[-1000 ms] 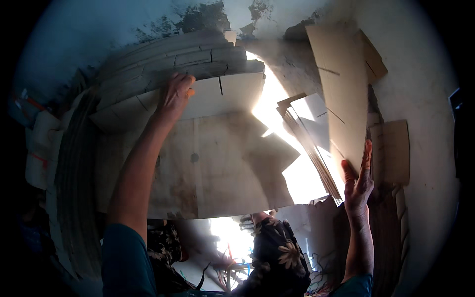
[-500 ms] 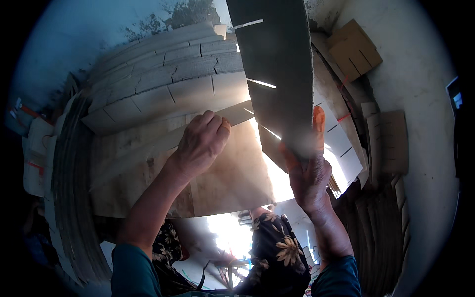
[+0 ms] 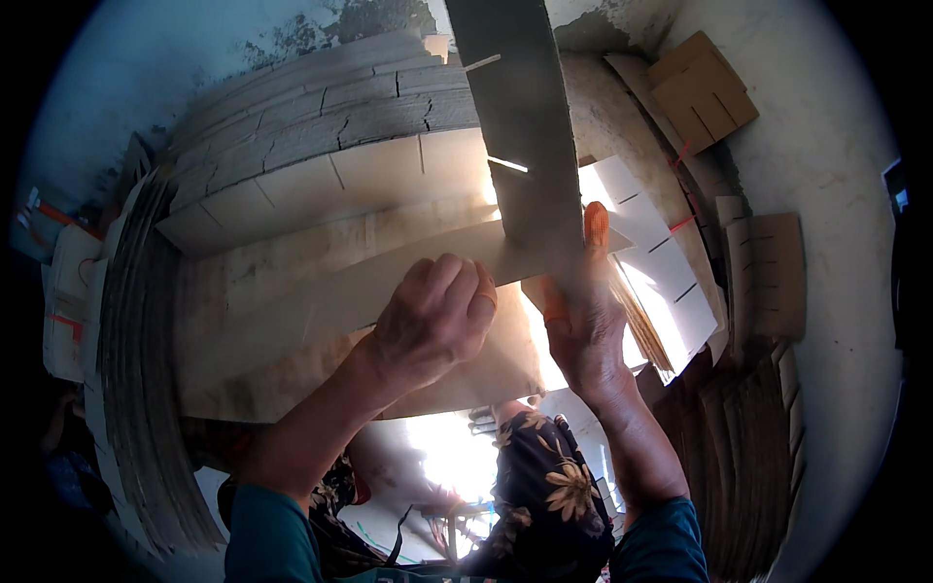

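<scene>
My left hand [image 3: 437, 316] is closed on a long, pale cardboard strip [image 3: 326, 291], which slants across the board from lower left to upper right. Closed around the lower end of a second, darker slotted cardboard strip [image 3: 520, 117] is my right hand [image 3: 591, 340], with orange covers on the thumb and a finger. This darker strip stands up away from me, and light shows through its slots. The two strips cross just ahead of my hands, the pale one's tip showing right of the dark one. Whether their slots are engaged, I cannot tell.
A wooden board [image 3: 466, 374] lies under the work. Behind it rises a stack of slotted cardboard strips [image 3: 321, 185]. More slotted pieces [image 3: 671, 262] lie right of my hand. Cardboard stacks [image 3: 146, 360] flank the left side, with folded brown pieces [image 3: 705, 92] at the far right.
My left hand has moved right and slightly nearer with the pale strip, whose tip now reaches past the dark strip. My right hand has shifted left, and the dark strip appears narrower, turned more edge-on.
</scene>
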The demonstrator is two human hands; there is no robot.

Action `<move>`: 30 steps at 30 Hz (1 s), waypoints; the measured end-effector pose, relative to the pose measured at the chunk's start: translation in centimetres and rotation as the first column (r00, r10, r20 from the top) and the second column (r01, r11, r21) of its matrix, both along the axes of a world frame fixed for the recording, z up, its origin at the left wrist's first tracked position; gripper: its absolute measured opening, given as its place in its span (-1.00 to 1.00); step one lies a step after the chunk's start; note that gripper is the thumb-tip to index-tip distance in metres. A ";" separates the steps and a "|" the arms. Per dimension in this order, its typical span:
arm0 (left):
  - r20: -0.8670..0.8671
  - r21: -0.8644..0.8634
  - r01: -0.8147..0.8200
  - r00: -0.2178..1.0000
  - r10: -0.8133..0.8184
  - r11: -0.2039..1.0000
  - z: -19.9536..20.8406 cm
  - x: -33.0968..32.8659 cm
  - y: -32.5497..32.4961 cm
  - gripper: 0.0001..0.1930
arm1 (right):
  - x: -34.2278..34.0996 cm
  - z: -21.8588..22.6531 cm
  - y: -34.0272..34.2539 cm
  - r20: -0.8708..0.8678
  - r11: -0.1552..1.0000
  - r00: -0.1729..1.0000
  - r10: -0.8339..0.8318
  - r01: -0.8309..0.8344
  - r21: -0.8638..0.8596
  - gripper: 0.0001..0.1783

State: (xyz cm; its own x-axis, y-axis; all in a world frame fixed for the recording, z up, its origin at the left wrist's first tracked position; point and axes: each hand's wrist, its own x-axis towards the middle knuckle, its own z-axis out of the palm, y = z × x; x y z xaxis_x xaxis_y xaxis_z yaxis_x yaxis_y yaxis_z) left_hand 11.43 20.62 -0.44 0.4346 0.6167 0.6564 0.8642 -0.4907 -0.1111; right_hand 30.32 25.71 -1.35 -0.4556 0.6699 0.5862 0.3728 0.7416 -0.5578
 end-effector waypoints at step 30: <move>-0.178 -0.207 -0.587 0.810 0.559 0.783 -3.8 -15.0 11.1 -0.46 | -1.7 -3.3 -1.3 0.076 0.998 0.996 -0.053 0.051 0.033 -0.07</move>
State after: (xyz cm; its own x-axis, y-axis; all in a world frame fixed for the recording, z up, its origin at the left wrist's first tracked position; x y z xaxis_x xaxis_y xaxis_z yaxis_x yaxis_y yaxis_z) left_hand -3.54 31.74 -4.23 0.0058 0.9046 0.4262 0.9848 0.0688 -0.1595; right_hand 28.61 24.43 -4.61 -0.4654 0.6761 0.5713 0.4521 0.7364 -0.5033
